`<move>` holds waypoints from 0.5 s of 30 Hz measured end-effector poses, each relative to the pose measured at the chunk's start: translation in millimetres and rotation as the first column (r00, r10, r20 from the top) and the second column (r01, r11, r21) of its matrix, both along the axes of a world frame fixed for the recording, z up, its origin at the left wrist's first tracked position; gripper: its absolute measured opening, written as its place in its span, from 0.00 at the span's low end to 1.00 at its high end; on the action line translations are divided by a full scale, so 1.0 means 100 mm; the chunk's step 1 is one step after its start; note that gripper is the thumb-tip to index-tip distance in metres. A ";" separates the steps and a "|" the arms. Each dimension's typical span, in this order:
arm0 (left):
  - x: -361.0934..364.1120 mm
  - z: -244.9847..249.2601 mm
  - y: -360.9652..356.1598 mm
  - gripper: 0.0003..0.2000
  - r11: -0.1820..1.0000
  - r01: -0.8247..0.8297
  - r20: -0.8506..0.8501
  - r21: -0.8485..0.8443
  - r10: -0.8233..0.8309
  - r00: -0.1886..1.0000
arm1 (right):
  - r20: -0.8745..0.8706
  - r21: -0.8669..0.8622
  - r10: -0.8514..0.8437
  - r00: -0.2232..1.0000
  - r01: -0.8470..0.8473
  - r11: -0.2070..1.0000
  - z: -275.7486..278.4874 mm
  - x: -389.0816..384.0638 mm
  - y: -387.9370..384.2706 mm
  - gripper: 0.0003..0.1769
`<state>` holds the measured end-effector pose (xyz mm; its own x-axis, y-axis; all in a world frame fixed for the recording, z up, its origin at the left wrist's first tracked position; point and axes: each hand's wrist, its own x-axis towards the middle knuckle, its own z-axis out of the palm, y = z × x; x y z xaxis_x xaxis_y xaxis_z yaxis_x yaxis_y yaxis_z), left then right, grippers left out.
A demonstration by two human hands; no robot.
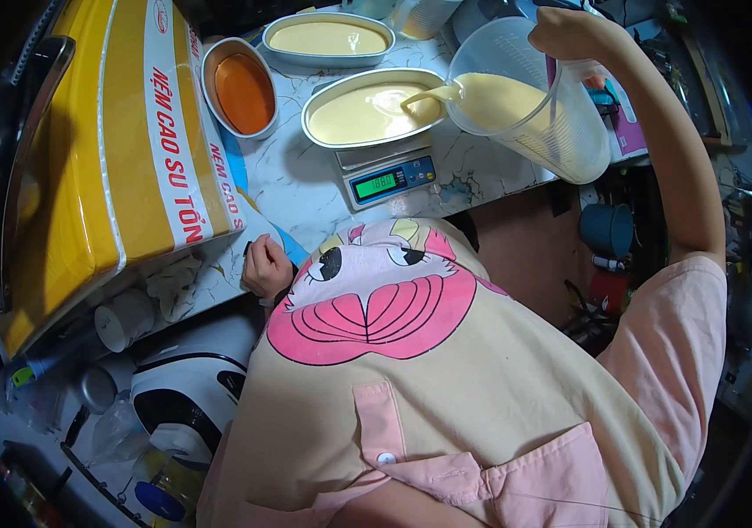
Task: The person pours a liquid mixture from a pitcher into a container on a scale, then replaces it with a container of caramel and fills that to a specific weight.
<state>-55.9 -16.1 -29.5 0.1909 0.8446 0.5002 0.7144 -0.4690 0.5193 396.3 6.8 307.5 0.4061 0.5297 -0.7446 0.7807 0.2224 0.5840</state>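
Note:
Gripped by its handle in my right hand (576, 35), a large clear pitcher (569, 132) is tilted to the left. Pale yellow liquid runs from its lip into an oval tin (319, 132). That tin rests on a digital scale (391, 180) with a lit green display. My left hand (268, 267) lies at the near table edge with its fingers curled; whatever they may hold is hidden. Behind the tin stands another oval tin of pale yellow liquid (328, 40). To the left is an oval tin with an orange-brown layer (244, 92).
A large yellow wrapped package (86, 176) with red lettering takes up the left of the marble-patterned table (306, 198). A purple and white box (629, 128) is right of the pitcher. Below left are a white and black appliance (187, 374) and a paper roll (121, 321).

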 end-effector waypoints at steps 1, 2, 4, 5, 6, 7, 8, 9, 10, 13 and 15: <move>0.00 0.00 0.00 0.04 1.000 -0.001 0.000 0.001 0.001 1.000 | 0.000 0.000 0.000 1.000 0.000 1.000 -0.03 0.07 0.01 0.12; 0.00 0.01 0.00 0.04 1.000 -0.001 0.000 0.002 0.001 1.000 | -0.011 -0.080 0.055 0.998 -0.056 0.995 -0.05 0.13 0.02 0.12; 0.00 0.01 0.00 0.04 1.000 -0.004 -0.007 -0.004 0.004 1.000 | -0.027 -0.159 0.109 0.994 -0.112 0.981 -0.07 0.16 0.03 0.12; 0.00 0.01 0.00 0.04 1.000 -0.004 -0.006 -0.003 0.004 1.000 | -0.025 -0.129 0.096 0.995 -0.098 0.987 -0.06 0.13 0.02 0.12; 0.00 0.01 0.00 0.04 1.000 -0.005 -0.007 -0.006 0.005 1.000 | -0.023 -0.099 0.082 0.996 -0.084 0.991 -0.05 0.10 0.02 0.12; 0.00 0.00 0.00 0.04 1.000 -0.007 -0.007 -0.009 0.007 1.000 | -0.023 -0.099 0.082 0.996 -0.084 0.992 -0.03 0.06 0.02 0.12; 0.00 0.00 0.00 0.04 1.000 -0.007 -0.007 -0.009 0.007 1.000 | -0.003 -0.013 -0.047 0.999 0.047 0.999 -0.02 0.01 0.02 0.12; 0.01 0.00 0.00 0.04 1.000 -0.010 -0.002 -0.002 0.010 1.000 | 0.006 0.075 -0.176 0.984 0.175 0.982 -0.01 -0.01 0.01 0.12; 0.01 -0.01 0.00 0.04 1.000 -0.012 0.002 0.004 0.012 1.000 | 0.006 0.075 -0.177 0.984 0.176 0.982 -0.03 0.03 0.01 0.12; 0.00 0.00 0.00 0.04 1.000 -0.011 -0.005 0.001 0.011 1.000 | 0.003 -0.089 0.114 0.993 -0.113 0.990 -0.05 0.11 0.02 0.12; 0.00 0.02 -0.01 0.04 1.000 -0.010 -0.004 -0.009 0.010 1.000 | -0.036 -0.287 0.458 0.888 -0.448 0.846 0.03 -0.01 0.04 0.13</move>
